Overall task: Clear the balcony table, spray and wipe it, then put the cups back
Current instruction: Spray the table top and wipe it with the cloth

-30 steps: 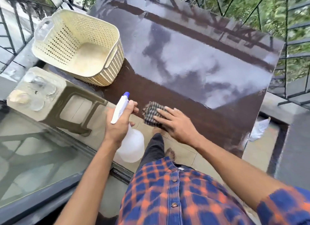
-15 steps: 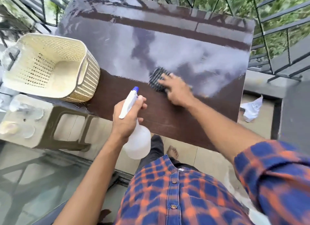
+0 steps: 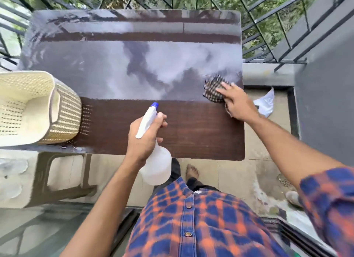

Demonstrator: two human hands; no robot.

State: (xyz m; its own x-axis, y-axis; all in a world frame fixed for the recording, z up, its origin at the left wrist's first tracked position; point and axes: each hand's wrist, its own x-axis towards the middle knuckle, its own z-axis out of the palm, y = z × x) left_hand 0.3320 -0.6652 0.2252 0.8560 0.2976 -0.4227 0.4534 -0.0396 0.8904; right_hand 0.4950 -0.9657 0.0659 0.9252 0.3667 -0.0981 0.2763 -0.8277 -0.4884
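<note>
R hand [image 3: 237, 103] presses cloth [image 3: 213, 89] at table [image 3: 191, 134] R edge, centre bare

The table [image 3: 191, 134], dark brown and glossy, fills the upper middle of the frame; most of its top shines and mirrors the sky. A checked cloth [image 3: 212, 89] lies crumpled near its right edge, under the fingers of the right hand [image 3: 236, 103]. The white spray bottle [image 3: 157, 166], with its blue nozzle pointing up-frame, is gripped by the left hand [image 3: 143, 139] at centre.
</note>
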